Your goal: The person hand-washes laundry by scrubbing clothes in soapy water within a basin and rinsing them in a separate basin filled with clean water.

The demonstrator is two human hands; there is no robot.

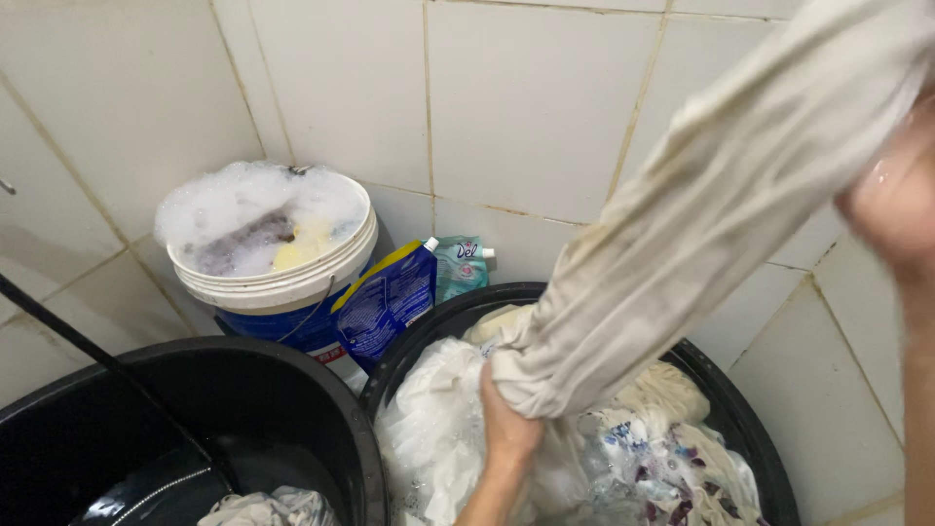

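A long, wet cream cloth (701,214) stretches diagonally from upper right down to the centre. My left hand (506,429) grips its lower, bunched end just above a black basin (740,409). That basin is full of white and flower-patterned laundry (643,458). At the right edge my right hand (891,195) holds the cloth's upper end; it is blurred and partly cut off by the frame.
A second black basin (292,390) at lower left holds water and a pale cloth (263,508). Behind stand a white bucket (282,278) full of foam, a blue detergent pouch (385,302) and a teal pouch (460,268), all against a white tiled wall. A thin black rod (88,351) crosses the left basin.
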